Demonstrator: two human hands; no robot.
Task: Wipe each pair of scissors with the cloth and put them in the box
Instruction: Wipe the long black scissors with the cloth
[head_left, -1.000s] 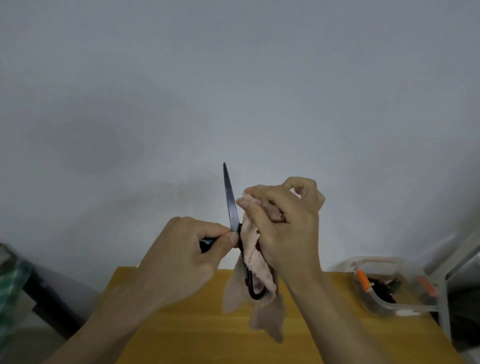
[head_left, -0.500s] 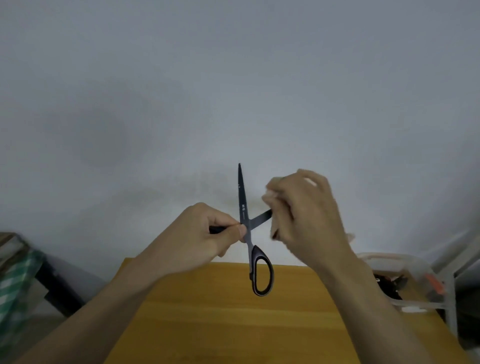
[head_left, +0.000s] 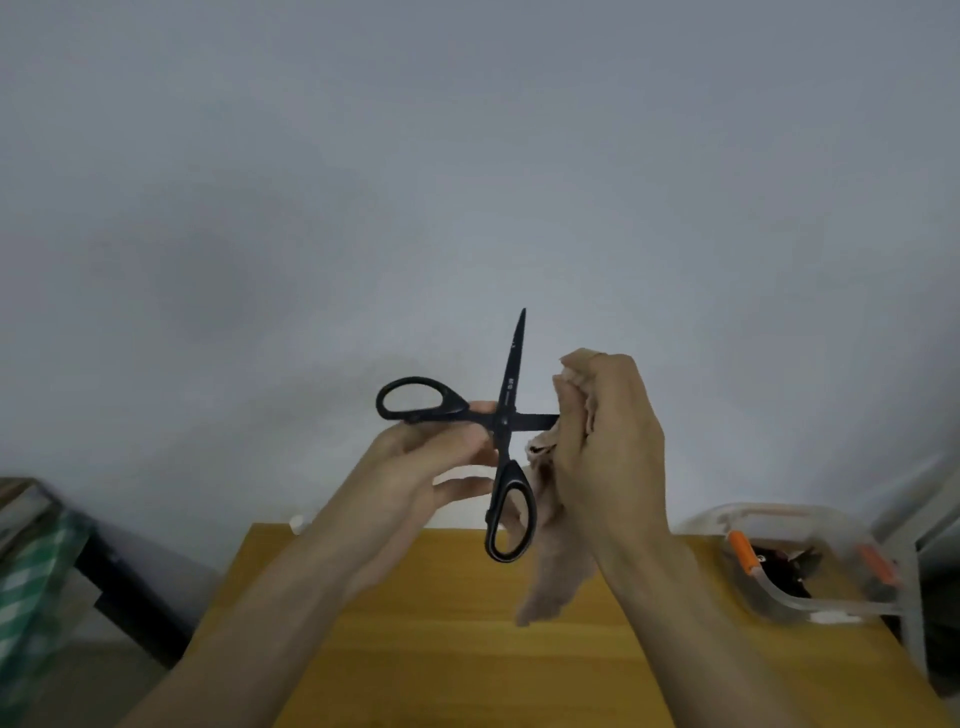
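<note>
holding the scissors (head_left: 503, 415) spread wide in the air above the counter (head_left: 415, 649), the left hand (head_left: 415, 467) pinches them near the pivot and the shank of the left handle loop, fingers curled round the metal. the right hand (head_left: 608, 441) is closed round the cloth (head_left: 550, 566), which is bunched over the blade that points right, with its loose tail hanging down toward the wood.

the scissors look stiff, light and smooth, so they probably slip a little under a dry pinch; the safe places to hold are the black handle loops and the pivot, never the bare edges. one blade points straight up with its tip exposed, and the lower loop hangs free. the cloth is soft and limp, so it wraps a blade easily but gives thin cover against a sharp edge, and wiping from spine to tip seems wisest.

the box (head_left: 800, 566) sits at the counter's right side, near its far edge, well apart from the hands, already holding dark items and something orange. the stretch of counter between hands and box shows bare wood, giving room to swing across.
</note>
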